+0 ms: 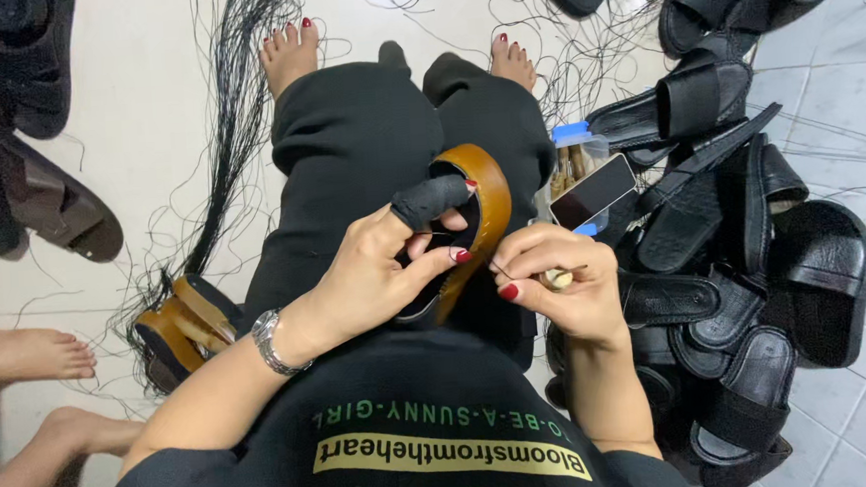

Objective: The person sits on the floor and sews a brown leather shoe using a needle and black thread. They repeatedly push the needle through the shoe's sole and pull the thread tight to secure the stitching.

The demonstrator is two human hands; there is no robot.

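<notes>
Gripping a tan-edged sandal [483,202] on the lap, the left hand [380,272] closes round its dark footbed from about eight o'clock, a black cloth guard [428,200] over the thumb. The sandal's long axis runs from roughly seven o'clock up to one o'clock, so its toe end points away from the body and its near end disappears under the left palm. A silver wristwatch [271,341] sits on that wrist.

The right hand [556,281] lies at about four o'clock from the sandal, just beside its tan rim, fingers pinched shut on a small pale-handled tool [557,279]. Its thin point reaches toward ten o'clock, meeting the rim; the right hand is the nearer of the two to that edge. A fine thread seems to cross between the hands, but it is too thin to follow.

Further right, at three o'clock, stands a clear jar with a blue lid [576,154], then a heap of black sandals [746,284]. The sandal's underside and the tool's tip are hidden. Another person's bare feet [24,356] are cut off at far left.
</notes>
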